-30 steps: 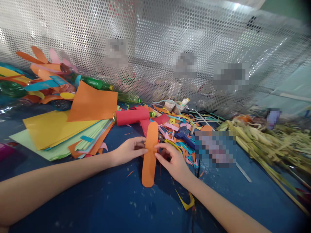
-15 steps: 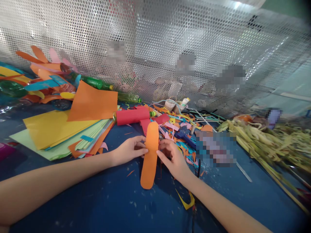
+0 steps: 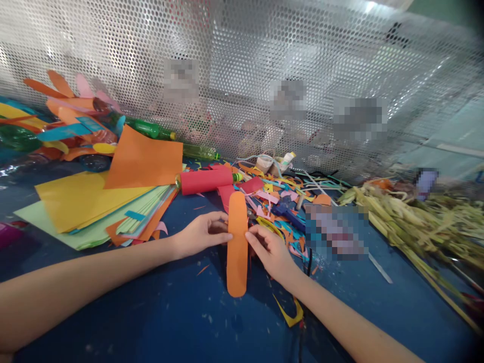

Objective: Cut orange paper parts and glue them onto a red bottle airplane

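Note:
An orange paper strip (image 3: 237, 252) with rounded ends is held upright over the blue table. My left hand (image 3: 202, 233) pinches its left edge, thumb in front and the other fingers partly behind it. At the right edge, my right hand (image 3: 270, 251) grips the strip between thumb and curled fingers. Beyond the strip lies a bottle wrapped in red paper (image 3: 207, 181) with a yellow-green cap. Yellow-handled scissors (image 3: 270, 225) rest just behind my right hand, partly hidden by it.
Coloured sheets (image 3: 86, 201) are stacked on the left, near paper-decorated bottles (image 3: 75, 126). Paper scraps (image 3: 289, 194) and a dark blue tool (image 3: 289, 214) lie behind my right hand. Dried husks (image 3: 408, 217) spread along the right. A perforated metal screen (image 3: 242, 65) stands at the back.
The orange strip has turned from a slight tilt to nearly vertical, its lower end moving right. My right hand has shifted slightly, showing more of the yellow scissors.

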The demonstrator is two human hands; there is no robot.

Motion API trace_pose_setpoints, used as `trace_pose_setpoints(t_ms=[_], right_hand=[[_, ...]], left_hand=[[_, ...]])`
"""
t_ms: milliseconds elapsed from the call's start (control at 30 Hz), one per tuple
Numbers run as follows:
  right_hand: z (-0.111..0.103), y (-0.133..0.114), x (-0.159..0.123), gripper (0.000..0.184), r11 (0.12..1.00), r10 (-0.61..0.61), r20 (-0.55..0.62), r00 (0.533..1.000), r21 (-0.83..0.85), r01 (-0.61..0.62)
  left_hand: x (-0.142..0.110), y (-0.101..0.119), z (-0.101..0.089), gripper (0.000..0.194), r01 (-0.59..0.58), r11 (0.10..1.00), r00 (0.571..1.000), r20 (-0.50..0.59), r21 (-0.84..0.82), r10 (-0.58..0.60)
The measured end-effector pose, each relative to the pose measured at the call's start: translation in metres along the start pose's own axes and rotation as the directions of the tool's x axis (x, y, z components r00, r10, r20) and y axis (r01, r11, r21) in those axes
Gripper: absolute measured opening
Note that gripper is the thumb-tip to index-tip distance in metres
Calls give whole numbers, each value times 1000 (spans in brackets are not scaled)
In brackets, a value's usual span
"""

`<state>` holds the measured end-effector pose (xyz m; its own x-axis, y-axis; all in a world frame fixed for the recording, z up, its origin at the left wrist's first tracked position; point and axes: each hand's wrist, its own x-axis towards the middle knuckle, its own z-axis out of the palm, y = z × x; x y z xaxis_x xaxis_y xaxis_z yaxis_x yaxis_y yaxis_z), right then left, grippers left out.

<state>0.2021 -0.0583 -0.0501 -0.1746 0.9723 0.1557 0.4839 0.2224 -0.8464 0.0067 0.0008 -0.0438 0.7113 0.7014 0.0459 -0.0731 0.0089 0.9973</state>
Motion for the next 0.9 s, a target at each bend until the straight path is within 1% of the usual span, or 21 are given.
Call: trace_pose_setpoints(t_ms=[100,233,433,533,667,800,900], right_hand=[[0,-1,0,26,1000,0,9,1000,-7,0],[-1,-2,-1,25,999,-15,11,1000,-34,15],[0,-1,0,25,1000,-13,-5,1000,-22,13],[0,-1,0,25,1000,-12,-5,1000,-15,12],[0,-1,-1,24,999,-26,3,1000,-37,26],[0,0,-2,23,998,-23,14,1000,-50,24],[1,1,-1,17,999,-35,-16,999,25,35]], left_hand=[[1,-2,-1,26,-4,1000,1000,-21,-29,4],[2,-3,-2,31,17,999,999,-44,-48,-19],[2,0,-1,31,13,1000,993,-113,-17,-14],[2,1,-1,28,-1,1000,994,-108,-27,-2],[1,2,0,22,-26,998,997,-74,-52,22],[1,0,0,22,7,999,998,-58,45,-4],[1,-1,0,22,38,993,998,-62,116,-31]])
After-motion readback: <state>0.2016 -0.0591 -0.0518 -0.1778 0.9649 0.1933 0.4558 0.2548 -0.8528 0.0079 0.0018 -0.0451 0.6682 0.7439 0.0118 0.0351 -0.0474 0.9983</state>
